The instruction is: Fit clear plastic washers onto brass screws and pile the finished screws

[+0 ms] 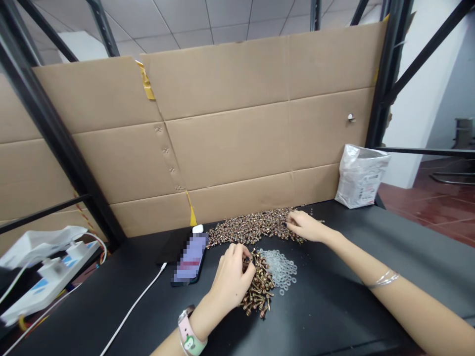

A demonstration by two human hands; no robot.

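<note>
My left hand (230,279) is bunched at the top of a small heap of bronze-coloured self-drilling screws (259,291), its fingertips pressed in among them. Whether those fingers hold any screw is hidden. My right hand (305,226) rests curled on the far end of a wide, low spread of similar screws (252,228). Transparent plastic washers (281,269) lie in a loose patch between my hands, touching the small heap. A pink band (189,329) circles my left wrist.
The black tabletop (334,277) ends at a taped cardboard wall (222,136). A pixelated phone (189,259) with a white cable and a white earbud case (198,229) lies left of the screws. A white power strip (48,279) sits lower left, a silvery bag (359,176) far right.
</note>
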